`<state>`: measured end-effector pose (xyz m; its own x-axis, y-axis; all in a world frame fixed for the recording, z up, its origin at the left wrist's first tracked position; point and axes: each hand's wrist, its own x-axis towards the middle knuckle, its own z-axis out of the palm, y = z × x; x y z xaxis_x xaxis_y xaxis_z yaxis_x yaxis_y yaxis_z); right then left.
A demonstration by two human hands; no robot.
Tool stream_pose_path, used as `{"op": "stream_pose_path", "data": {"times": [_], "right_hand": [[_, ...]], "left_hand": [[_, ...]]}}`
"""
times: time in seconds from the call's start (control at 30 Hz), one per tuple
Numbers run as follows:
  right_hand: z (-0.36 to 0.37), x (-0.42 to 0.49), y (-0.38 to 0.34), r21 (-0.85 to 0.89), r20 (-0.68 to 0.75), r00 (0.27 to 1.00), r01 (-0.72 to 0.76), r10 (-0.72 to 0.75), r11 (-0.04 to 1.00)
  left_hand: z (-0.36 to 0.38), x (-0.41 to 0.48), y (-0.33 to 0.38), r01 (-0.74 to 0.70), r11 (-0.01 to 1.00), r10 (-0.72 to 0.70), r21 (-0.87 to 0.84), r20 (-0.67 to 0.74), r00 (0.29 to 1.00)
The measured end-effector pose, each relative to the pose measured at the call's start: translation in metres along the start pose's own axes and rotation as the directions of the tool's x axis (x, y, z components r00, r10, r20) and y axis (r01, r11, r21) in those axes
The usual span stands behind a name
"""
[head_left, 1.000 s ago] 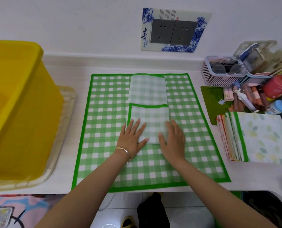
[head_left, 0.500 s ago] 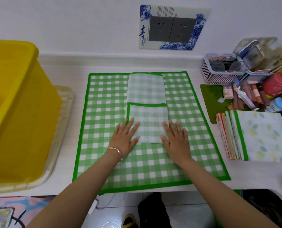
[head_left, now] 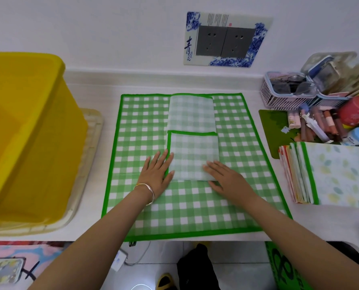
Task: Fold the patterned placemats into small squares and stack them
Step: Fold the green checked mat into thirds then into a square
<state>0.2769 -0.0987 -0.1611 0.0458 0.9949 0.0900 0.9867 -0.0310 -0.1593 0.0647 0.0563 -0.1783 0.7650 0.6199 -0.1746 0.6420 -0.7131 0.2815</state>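
- I have the left hand [head_left: 156, 174] flat, fingers straight and gripping nothing, with its fingertips at the left edge of the folded placemat [head_left: 193, 149]. I judge that it pins that side down.
- The right hand [head_left: 226, 178] is flat and empty too, fingers over the near right corner, probably pressing the crease.
- The folded placemat is a narrow strip with its near half doubled over. It lies on the spread green-check placemat [head_left: 136, 126] on the table [head_left: 103, 88].
- I see open room over the strip's far half. The finished stack [head_left: 337, 172] sits near the spread mat's right edge, and the yellow bin [head_left: 28, 132] stands well apart on the left.
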Motion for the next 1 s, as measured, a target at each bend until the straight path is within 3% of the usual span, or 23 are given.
{"op": "stream_pose_path", "data": {"times": [0.13,0.23,0.33,0.4,0.57,0.8,0.9,1.0], "right_hand": [[0.004,0.004,0.003,-0.089,-0.015,1.0,0.025,-0.026,0.996],[0.002,0.001,0.003,-0.007,-0.052,0.999,-0.01,0.009,1.0],[-0.008,-0.009,-0.001,0.056,-0.111,0.99,0.099,-0.092,0.994],[-0.016,-0.019,-0.005,0.064,-0.132,0.973,0.197,-0.187,0.978],[-0.024,-0.041,-0.006,0.067,-0.195,0.933,0.321,-0.303,0.945],[-0.019,-0.054,-0.005,0.048,-0.296,0.881,0.399,-0.368,0.916],[-0.015,-0.055,0.004,-0.005,-0.247,0.897,0.377,-0.366,0.926],[-0.008,-0.052,0.02,-0.037,-0.072,0.958,0.274,-0.276,0.961]], "left_hand": [[-0.007,0.001,0.003,-0.002,1.0,0.003,-0.016,0.075,0.997],[-0.016,-0.002,-0.003,-0.058,0.998,0.06,-0.015,0.123,0.991],[-0.025,-0.007,-0.012,-0.23,0.972,0.227,-0.045,-0.057,0.972],[-0.028,-0.008,-0.016,-0.344,0.939,0.344,0.023,-0.131,0.93],[-0.029,-0.011,-0.014,-0.511,0.809,0.548,0.292,-0.059,0.834],[-0.016,-0.015,-0.007,-0.534,0.746,0.593,0.397,-0.031,0.805],[-0.01,-0.02,-0.004,-0.56,0.721,0.617,0.409,-0.01,0.787],[-0.004,-0.028,0.0,-0.639,0.676,0.678,0.368,0.032,0.735]]}}
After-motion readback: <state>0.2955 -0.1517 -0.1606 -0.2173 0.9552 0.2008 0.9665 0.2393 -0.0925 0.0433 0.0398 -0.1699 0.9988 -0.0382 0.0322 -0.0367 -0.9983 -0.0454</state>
